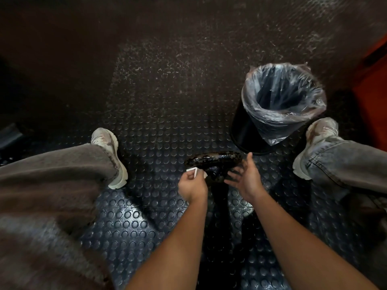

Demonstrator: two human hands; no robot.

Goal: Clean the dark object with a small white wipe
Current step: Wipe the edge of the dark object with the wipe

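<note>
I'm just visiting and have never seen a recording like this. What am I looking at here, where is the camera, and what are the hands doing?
There is no machine here: a person wears a wide-angle camera on the head, so you look down past their own arms and legs. The floor is dark studded rubber, with a shoe either side. The left hand pinches a small white wipe. Just beyond it sits the dark object, glossy and rounded on a dark stem; what it is I cannot tell. The right hand is open, fingers spread beside the object; whether it touches is unclear. To the right stands a black bin lined with a clear bag.
</note>
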